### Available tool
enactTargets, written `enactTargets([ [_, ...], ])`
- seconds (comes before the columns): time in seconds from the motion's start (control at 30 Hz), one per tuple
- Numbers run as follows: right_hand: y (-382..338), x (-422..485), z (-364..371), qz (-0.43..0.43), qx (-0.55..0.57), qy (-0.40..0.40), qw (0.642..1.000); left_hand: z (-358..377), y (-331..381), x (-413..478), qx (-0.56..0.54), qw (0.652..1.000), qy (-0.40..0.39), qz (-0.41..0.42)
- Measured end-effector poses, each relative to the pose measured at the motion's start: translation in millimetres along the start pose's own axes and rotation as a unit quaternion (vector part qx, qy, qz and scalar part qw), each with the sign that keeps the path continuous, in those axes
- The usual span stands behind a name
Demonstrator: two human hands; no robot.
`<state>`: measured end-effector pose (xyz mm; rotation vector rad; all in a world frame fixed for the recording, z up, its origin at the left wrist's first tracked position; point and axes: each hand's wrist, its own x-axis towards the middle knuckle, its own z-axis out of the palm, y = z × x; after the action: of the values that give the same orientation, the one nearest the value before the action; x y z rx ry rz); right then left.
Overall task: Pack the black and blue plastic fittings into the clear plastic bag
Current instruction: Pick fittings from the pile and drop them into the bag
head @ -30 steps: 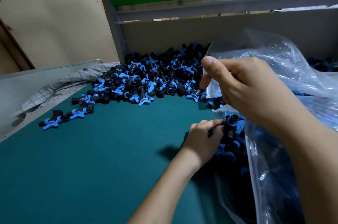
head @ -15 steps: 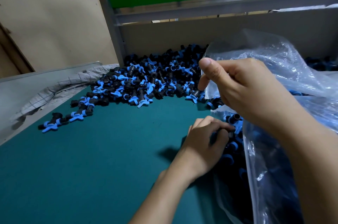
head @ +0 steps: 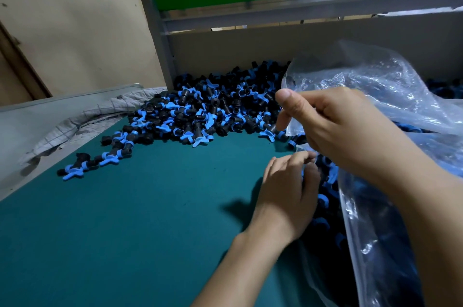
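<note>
The left hand (head: pixel 288 188) has uncurled at the bag (head: pixel 380 86) mouth, likely dropping a load; whether its grip holds anything is hidden. The right hand (head: pixel 338 128) still pinches the rim up. Beyond, many fittings (head: pixel 213 111) remain on the table (head: pixel 125 219).

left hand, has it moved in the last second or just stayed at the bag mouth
Yes, slightly: the left hand has edged right, toward the clear bag, judged against the heap of fittings, which stayed put.

fittings (head: pixel 205 111) heaped behind on mat (head: pixel 125 219) | bag (head: pixel 375 96) right
</note>
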<state>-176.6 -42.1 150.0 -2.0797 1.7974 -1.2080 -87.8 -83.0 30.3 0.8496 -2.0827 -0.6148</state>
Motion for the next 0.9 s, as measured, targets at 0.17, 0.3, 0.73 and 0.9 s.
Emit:
enactTargets([
  [0.17, 1.7, 0.8, 2.8, 0.013, -0.040, -0.028, 0.999, -3.6, -11.9, -2.6, -0.019, 1.000, 0.006, 0.017],
  [0.3, 3.4, 1.2, 2.5, 0.016, -0.053, -0.029, 0.998, 1.3, -27.6, -0.1, -0.014, 0.999, 0.026, 0.028],
  [0.73, 19.3, 0.7, 16.1, 0.089, -0.108, -0.166, 0.976, -64.6, -151.6, 48.3, 0.289, 0.909, 0.116, -0.279],
  [0.9, 25.0, 0.1, 18.5, 0.105, -0.082, -0.194, 0.972, -76.3, -170.0, 70.7, 0.319, 0.877, 0.089, -0.349],
])
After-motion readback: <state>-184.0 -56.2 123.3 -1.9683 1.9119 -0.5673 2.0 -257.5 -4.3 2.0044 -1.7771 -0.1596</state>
